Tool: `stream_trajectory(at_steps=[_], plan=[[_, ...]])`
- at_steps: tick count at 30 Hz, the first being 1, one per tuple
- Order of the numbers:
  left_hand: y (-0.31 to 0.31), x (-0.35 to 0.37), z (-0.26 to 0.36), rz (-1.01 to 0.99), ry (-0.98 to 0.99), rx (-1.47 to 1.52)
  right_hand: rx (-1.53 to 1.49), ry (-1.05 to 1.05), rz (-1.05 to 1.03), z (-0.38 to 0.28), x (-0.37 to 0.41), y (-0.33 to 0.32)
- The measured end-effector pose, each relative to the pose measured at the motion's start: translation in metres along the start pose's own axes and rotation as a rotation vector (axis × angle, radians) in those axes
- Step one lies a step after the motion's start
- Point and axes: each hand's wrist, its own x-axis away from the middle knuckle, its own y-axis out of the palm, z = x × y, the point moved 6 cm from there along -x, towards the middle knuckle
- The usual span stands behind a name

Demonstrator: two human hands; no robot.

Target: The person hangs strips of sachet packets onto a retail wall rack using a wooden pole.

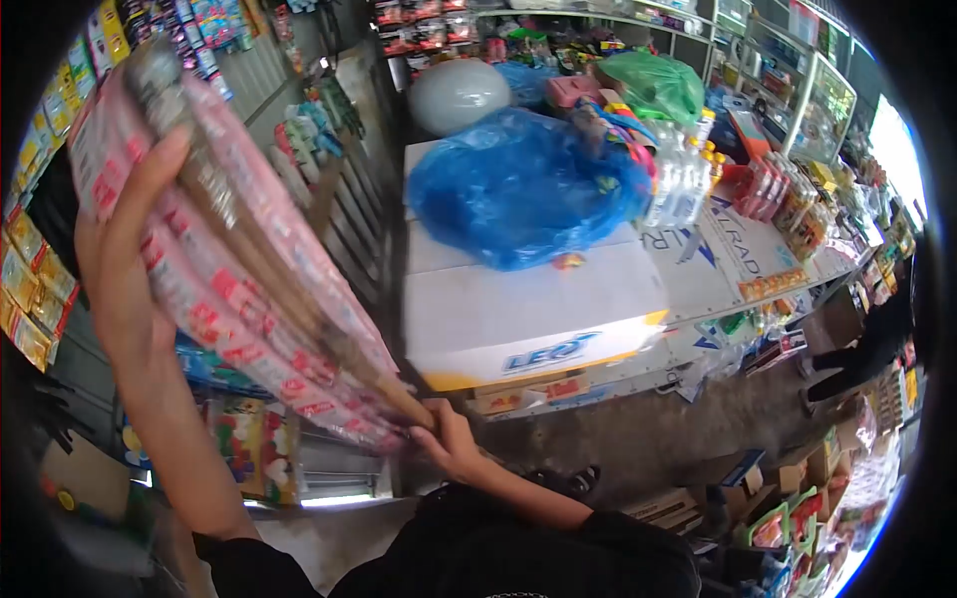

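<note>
A long bundle of pink printed plastic packaging (229, 309) slants across the left side, with a brown, tape-wrapped pole (234, 214) lying along it. My left hand (135, 239) is wrapped round the bundle near its upper end, the thumb over the pole. Lower down, my right hand (449, 439) is closed round the pole's bottom end. To the right of the bundle stands a white carton (528, 309) with a yellow lower edge. A crumpled blue plastic bag (518, 189) rests on top of it.
Clear bottles (678, 184) and red bottles (763, 184) stand on the table right of the carton. Behind are a white round bag (459, 97), a green bag (653, 85) and a glass case (819, 110). Hanging packets (30, 289) line the left. A dark-clothed person (877, 329) is at right.
</note>
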Motion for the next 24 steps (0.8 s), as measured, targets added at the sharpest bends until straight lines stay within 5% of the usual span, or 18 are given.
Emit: stream_trajectory(at_steps=[2, 6, 8, 11, 13, 16, 24], plan=[[-0.014, -0.019, -0.002, 0.006, -0.010, 0.032, 0.011, 0.129, -0.040, 0.036, 0.002, 0.034], [-0.042, -0.062, -0.023, -0.152, 0.020, 0.072, -0.015, -0.023, -0.007, 0.052, -0.024, 0.107], [-0.065, -0.088, -0.036, -0.156, -0.009, -0.009, -0.028, 0.087, -0.009, 0.054, -0.046, 0.137], [-0.092, -0.134, -0.067, -0.085, 0.025, -0.120, -0.126, 0.016, 0.063, 0.026, -0.102, 0.169], [-0.115, -0.144, -0.108, -0.242, -0.111, 0.067, -0.099, 0.043, 0.069, 0.010, -0.137, 0.187], [-0.113, -0.146, -0.151, -0.281, -0.126, -0.025, -0.170, -0.098, 0.206, -0.026, -0.199, 0.195], [-0.106, -0.208, -0.254, -0.338, -0.233, 0.289, -0.169, -0.130, 0.268, -0.075, -0.341, 0.222]])
